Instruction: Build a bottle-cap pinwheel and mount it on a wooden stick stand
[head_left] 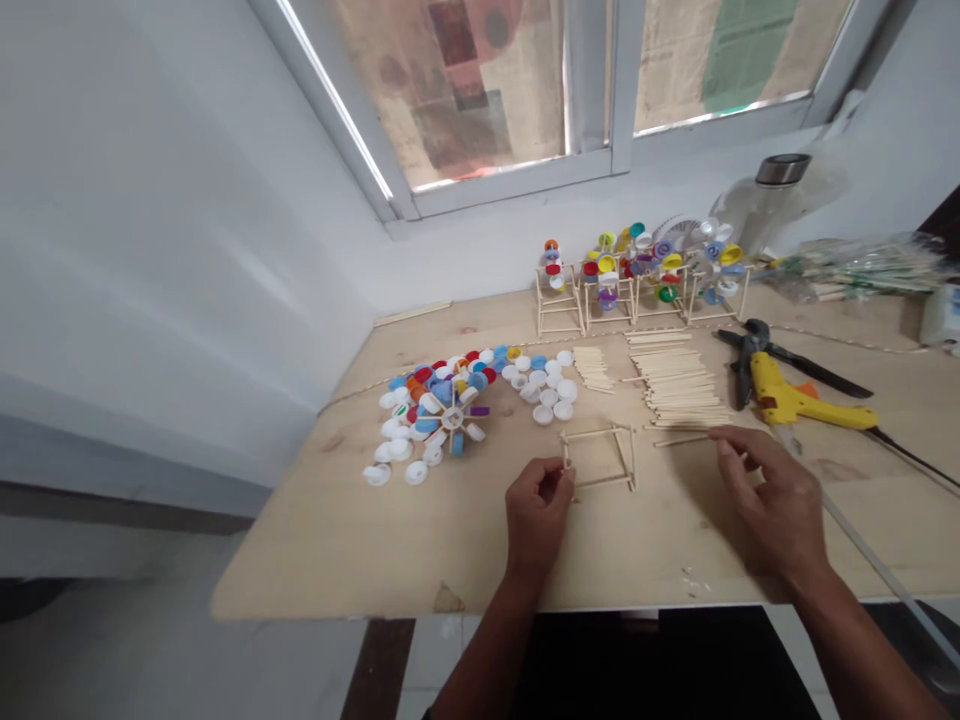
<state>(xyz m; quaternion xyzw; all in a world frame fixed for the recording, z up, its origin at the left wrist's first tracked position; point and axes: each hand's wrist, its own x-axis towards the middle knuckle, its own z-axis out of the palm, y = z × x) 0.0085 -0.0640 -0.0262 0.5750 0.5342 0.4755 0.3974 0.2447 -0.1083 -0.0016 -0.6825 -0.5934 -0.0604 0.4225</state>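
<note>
My left hand point(538, 510) pinches the left side of a small frame point(600, 482) made of thin wooden sticks, which rests on the table. With thumb and forefinger closed, my right hand point(776, 490) grips one end of a single wooden stick point(679, 440). That stick lies low over the table, pointing left toward the frame. Just beyond it is a pile of loose sticks point(671, 380), with a smaller pile of shorter sticks point(592, 368) to its left. A yellow glue gun point(814, 400) lies right of my right hand, its nozzle near the knuckles.
A wheel of sticks and bottle caps point(452, 418) sits among many loose caps point(397, 448) on the left. Finished-looking stick stands with cap wheels point(607, 290) line the wall. Black-handled pliers point(795, 360), a bottle point(757, 205) and bagged sticks point(855, 268) are at right.
</note>
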